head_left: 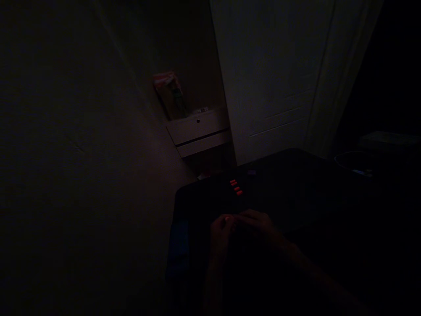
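Observation:
The picture is very dark. My left hand (220, 228) is closed in a pinch above the dark table, with a small bright orange piece (227, 218) showing at its thumb and fingertips. My right hand (258, 220) reaches in from the right, its fingers drawn together and meeting the left fingertips. Whatever the right fingers grip is lost in the dark. Just beyond both hands, several short orange-red pieces (237, 188) lie in a slanting row on the table; their exact kind is too dim to tell.
A small purple block (251, 173) lies near the far edge of the black table (283, 180). Something blue (178, 245) is at the table's left side. Behind stand a white drawer unit (200, 127) bearing a colourful packet (169, 94), and a pale door-like panel (269, 79).

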Available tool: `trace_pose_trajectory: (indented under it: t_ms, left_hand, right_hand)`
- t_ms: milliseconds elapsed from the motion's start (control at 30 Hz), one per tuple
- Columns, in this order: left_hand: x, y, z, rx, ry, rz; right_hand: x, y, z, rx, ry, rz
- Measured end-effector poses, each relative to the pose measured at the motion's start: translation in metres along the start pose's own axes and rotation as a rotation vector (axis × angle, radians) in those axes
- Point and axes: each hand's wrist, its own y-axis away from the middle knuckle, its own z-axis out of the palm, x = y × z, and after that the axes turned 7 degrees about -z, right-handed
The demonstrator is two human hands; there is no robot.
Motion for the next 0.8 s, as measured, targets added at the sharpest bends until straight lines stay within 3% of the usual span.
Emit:
trace_pose_trajectory:
  t_ms: [167,333,400,500,567,633,800]
  left_hand:
    - [0.005,0.000,0.001,0.011,-0.072,0.017]
    - [0.003,0.000,0.002,0.071,-0.215,0.058]
    - [0.000,-0.002,0.001,0.120,-0.277,0.099]
    - [-0.005,-0.005,-0.001,0.243,-0.359,0.142]
    - [-0.008,-0.005,0.000,0.260,-0.426,0.187]
    - [-0.010,-0.005,0.002,0.191,-0.521,0.275]
    - [-0.011,0.000,0.011,0.063,-0.695,0.417]
  right_hand:
    - [-0.008,-0.005,-0.001,-0.013,0.107,-0.032]
    - [-0.016,-0.010,0.004,-0.022,0.202,0.032]
    - [-0.014,-0.011,0.005,0.026,0.210,0.155]
    - [-0.005,-0.012,0.003,0.216,0.180,0.496]
    - [0.001,-0.013,0.001,0.327,0.092,0.704]
    - [0.004,-0.015,-0.001,0.346,-0.049,0.772]
    - [0.003,-0.018,0.000,0.315,-0.262,0.734]
